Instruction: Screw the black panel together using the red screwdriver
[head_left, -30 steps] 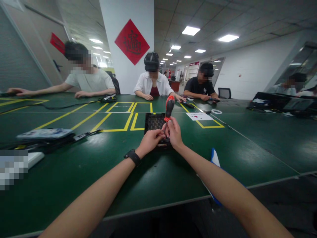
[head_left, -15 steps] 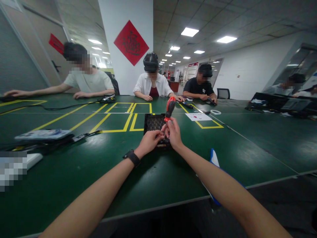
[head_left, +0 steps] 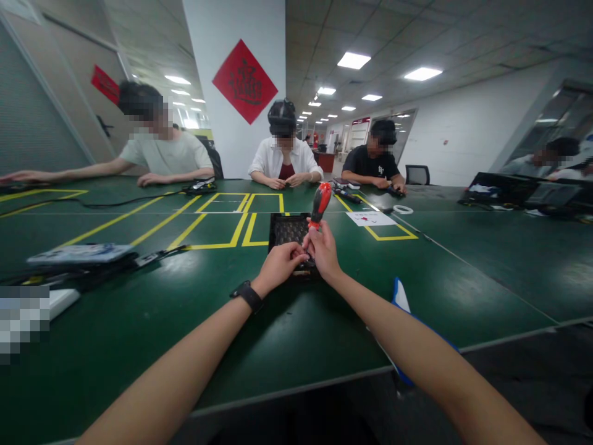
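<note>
A screwdriver [head_left: 321, 203] with a red and black handle stands nearly upright, leaning a little to the right at its top. My right hand [head_left: 324, 252] is closed around its lower part, just under the handle. Beneath both hands lies a black tray-like case [head_left: 286, 227] with a patterned inside. My left hand [head_left: 283, 262] is at the near part of the case, thumb and fingers pinched together close to the screwdriver's lower end. What it pinches is too small to make out, and the screwdriver's tip is hidden by my fingers.
Yellow tape outlines mark the green table [head_left: 222, 290]. A white sheet [head_left: 372, 219] and a tape roll [head_left: 403, 210] lie beyond my right hand. At left rest a flat box [head_left: 81, 252] and black cables. A blue-white object [head_left: 402, 296] lies by my right forearm. Several people sit opposite.
The screwdriver's handle has tipped slightly to the right, with my right hand still around it. Across the table, the person in white has drawn their hands together.
</note>
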Motion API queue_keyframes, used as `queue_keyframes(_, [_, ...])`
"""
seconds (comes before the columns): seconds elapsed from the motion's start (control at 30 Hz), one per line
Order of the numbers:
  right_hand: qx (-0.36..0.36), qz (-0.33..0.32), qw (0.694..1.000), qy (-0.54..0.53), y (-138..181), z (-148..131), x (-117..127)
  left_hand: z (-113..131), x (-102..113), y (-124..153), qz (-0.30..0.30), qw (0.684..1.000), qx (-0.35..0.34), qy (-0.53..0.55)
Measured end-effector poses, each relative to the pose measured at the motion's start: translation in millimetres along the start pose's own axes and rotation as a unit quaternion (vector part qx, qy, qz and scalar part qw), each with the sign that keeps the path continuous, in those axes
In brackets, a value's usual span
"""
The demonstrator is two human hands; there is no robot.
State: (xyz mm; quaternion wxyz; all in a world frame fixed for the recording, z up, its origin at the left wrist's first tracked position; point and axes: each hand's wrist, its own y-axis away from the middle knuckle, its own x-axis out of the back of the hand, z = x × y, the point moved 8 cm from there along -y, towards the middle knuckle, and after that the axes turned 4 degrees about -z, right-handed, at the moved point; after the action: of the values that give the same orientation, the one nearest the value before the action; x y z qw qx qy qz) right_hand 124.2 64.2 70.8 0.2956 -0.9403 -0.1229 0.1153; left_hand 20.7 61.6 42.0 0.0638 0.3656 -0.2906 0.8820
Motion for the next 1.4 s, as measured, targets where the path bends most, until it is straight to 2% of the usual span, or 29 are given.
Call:
queue_keyframes(0.27, [-0.007,-0.007,1.0,-0.003,-0.9,0.2,-0.5,5.8,1.2,0.6,0.006,0.999,-0.044,-0.02])
queue_keyframes(0.5, [-0.002,0.016,1.0,0.017,1.2,-1.7,3.5,3.0,1.6,-0.3,0.004,1.0,-0.011,0.021])
queue_keyframes(0.9, [-0.015,-0.001,1.0,0.002,-1.0,4.5,2.6,0.1,-3.4,-0.2,-0.025,0.993,0.0,0.112])
queue_keyframes(1.13, [-0.003,0.003,1.0,0.016,0.4,-0.6,2.3,0.9,0.0,-0.5,-0.004,0.997,-0.004,0.071])
queue_keyframes(1.27, [-0.007,0.005,1.0,0.021,0.9,-1.5,1.5,-0.2,4.7,1.2,0.025,0.999,0.025,0.007])
queue_keyframes(1.4, [-0.005,-0.006,1.0,0.022,1.3,-1.5,0.0,-1.6,3.6,1.3,0.019,0.999,0.035,0.003])
